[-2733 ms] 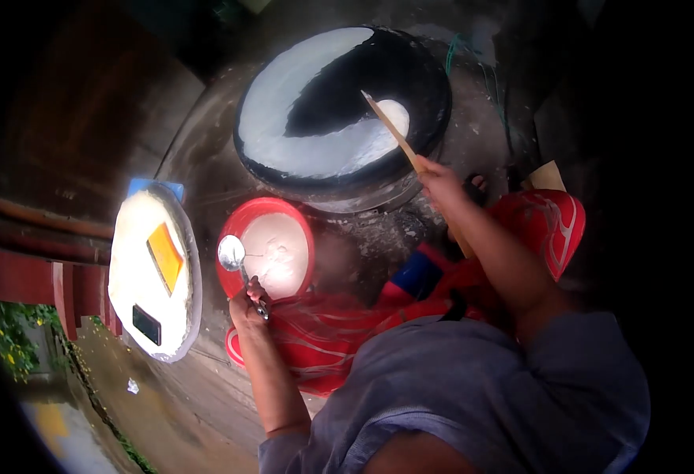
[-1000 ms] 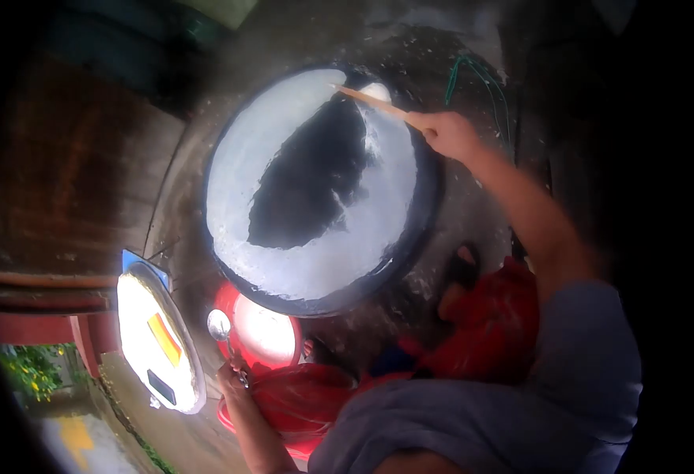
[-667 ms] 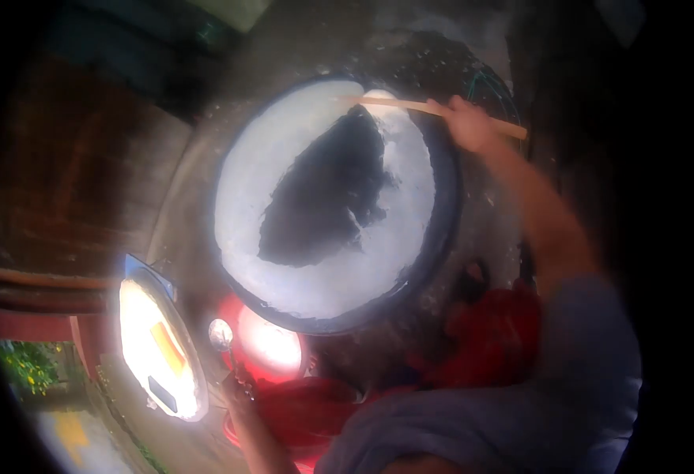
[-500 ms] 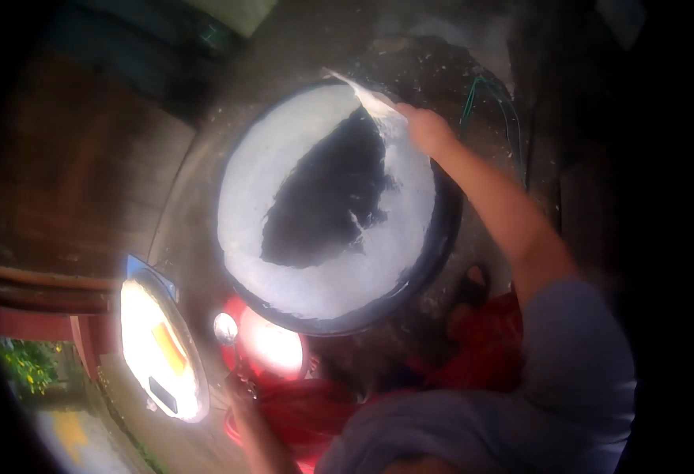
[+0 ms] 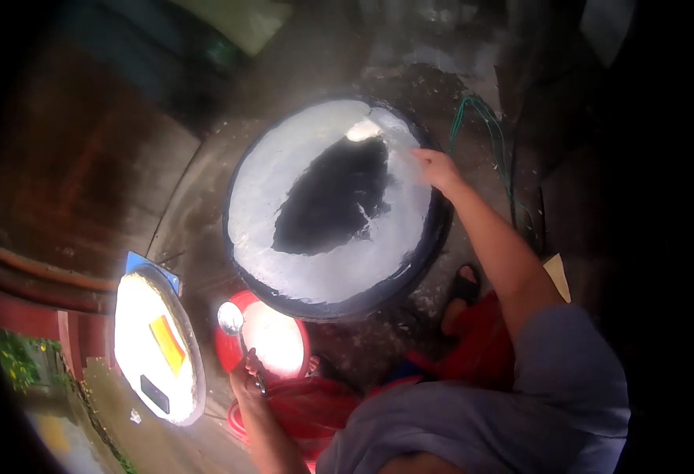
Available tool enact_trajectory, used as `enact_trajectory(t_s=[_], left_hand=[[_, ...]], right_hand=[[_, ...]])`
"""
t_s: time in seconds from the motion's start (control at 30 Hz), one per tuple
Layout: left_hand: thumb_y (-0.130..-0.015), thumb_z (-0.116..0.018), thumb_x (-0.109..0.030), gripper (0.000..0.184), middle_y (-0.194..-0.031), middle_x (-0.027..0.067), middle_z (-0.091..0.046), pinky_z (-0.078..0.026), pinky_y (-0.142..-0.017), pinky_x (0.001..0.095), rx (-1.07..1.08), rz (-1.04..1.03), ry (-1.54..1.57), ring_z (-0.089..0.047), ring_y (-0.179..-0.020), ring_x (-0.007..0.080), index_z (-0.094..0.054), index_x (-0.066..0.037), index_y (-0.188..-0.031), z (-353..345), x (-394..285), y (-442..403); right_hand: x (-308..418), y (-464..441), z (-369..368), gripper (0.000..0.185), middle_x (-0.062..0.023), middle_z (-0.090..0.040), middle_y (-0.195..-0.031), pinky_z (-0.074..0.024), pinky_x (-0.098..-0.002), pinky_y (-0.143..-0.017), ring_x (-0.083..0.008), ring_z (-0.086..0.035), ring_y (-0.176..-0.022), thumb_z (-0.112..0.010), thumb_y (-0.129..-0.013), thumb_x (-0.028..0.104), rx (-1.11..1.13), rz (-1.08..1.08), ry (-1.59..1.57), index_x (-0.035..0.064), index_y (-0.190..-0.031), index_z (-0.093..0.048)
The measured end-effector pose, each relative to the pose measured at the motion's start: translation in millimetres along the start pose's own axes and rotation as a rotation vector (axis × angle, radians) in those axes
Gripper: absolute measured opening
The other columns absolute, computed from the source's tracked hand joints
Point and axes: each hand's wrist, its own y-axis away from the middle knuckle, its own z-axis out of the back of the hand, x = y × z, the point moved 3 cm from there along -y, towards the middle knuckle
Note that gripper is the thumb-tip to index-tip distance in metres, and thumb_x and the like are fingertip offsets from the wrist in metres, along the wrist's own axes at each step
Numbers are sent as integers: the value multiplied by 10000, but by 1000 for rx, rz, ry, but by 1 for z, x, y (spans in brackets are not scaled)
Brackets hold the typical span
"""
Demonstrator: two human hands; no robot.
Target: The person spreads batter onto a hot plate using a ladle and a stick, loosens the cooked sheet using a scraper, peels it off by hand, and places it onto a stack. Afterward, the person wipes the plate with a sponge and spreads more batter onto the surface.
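Note:
A round dark pan (image 5: 440, 231) carries a ring of thin white batter (image 5: 299, 278) around a bare dark centre. My right hand (image 5: 435, 167) is at the pan's right rim, its fingers closed in a pinch. A pale, blurred strip runs from the fingertips toward a bright white patch (image 5: 363, 129) near the far rim; whether it is a tool or batter I cannot make out. My left hand (image 5: 248, 378) is closed around a metal ladle (image 5: 231, 317). The ladle's bowl hangs over the left side of a red bucket (image 5: 227, 345) of white liquid.
At left stands a round white-topped surface (image 5: 135, 316) with a dark phone-like rectangle (image 5: 155, 394) and an orange-yellow strip (image 5: 167, 345) on it. A blue piece (image 5: 151, 267) sticks out behind. Green cord (image 5: 493, 126) lies on the ground at right. My sandaled foot (image 5: 464, 286) is near the pan.
My right hand has moved slightly down and right; the long white strip at its fingers now shows as a rounder patch. The view has shifted, showing more of my left hand and the ladle.

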Motion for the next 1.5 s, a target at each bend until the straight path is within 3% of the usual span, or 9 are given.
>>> enact_trajectory(t_s=[0.17, 0.33, 0.43, 0.83, 1.0, 1.17, 1.23, 1.4, 1.5], left_hand=[[-915, -308, -108, 244, -642, 81, -470, -371, -414, 233, 72, 45, 26, -436, -481, 148, -455, 87, -917, 4, 6, 11], [-912, -292, -100, 250, -642, 86, -472, -371, -415, 232, 112, 37, 22, -442, -487, 144, -459, 84, -937, 12, 4, 14], [-916, -286, -112, 265, -648, 85, -477, -369, -413, 231, 111, 19, 3, -445, -489, 140, -458, 86, -956, 20, 2, 18], [-942, -279, -177, 313, -718, 89, -490, -354, -420, 226, 101, 11, 50, -422, -501, 125, -437, 78, -1030, 17, 9, 31], [-943, -269, -169, 308, -711, 84, -482, -352, -419, 222, 84, -29, 26, -413, -495, 122, -433, 77, -1026, 22, 6, 32], [-946, -264, -176, 312, -713, 84, -481, -354, -414, 225, 67, -87, -30, -414, -492, 123, -429, 76, -1028, 22, 6, 33], [-945, -264, -173, 309, -710, 83, -480, -355, -414, 225, 63, -73, -16, -414, -491, 123, -430, 75, -1022, 19, 7, 34], [-950, -258, -184, 311, -700, 75, -474, -355, -414, 224, 96, -17, -10, -414, -491, 122, -434, 66, -1006, 18, 8, 37], [-938, -275, -161, 279, -693, 72, -465, -357, -414, 220, 71, -68, -14, -412, -491, 121, -432, 60, -1004, 19, 12, 38]], right_hand=[[11, 24, -38, 344, -122, -607, -1023, -455, -336, -793, -281, -584, -935, -466, -841, 202, 10, 114, 72, 324, -1141, -583], [46, 76, -8, 337, -103, -618, -1019, -469, -333, -770, -291, -594, -911, -454, -851, 200, 120, 23, 216, 314, -1140, -587], [7, 72, 4, 324, -100, -624, -1012, -475, -338, -758, -296, -601, -900, -475, -850, 204, -308, -73, 273, 304, -1134, -592], [65, 90, -80, 287, -74, -625, -1038, -475, -364, -771, -280, -595, -924, -429, -894, 238, -31, 20, 178, 233, -1133, -590], [70, 112, -76, 300, -101, -633, -1002, -480, -341, -750, -276, -605, -889, -430, -887, 199, 296, 246, 252, 212, -1141, -590], [39, 118, -71, 272, -114, -634, -980, -477, -327, -744, -266, -606, -878, -488, -867, 221, -38, 0, 175, 212, -1106, -616], [44, 123, -110, 275, -116, -636, -973, -477, -335, -739, -271, -608, -874, -479, -870, 213, 67, 315, 208, 205, -1108, -615], [75, 137, -96, 284, -105, -626, -1028, -475, -357, -749, -289, -600, -903, -450, -880, 199, 416, 91, 134, 185, -1114, -610], [63, 127, -95, 289, -100, -618, -1055, -473, -365, -761, -285, -602, -911, -444, -892, 199, 93, 161, 237, 179, -1143, -587]])
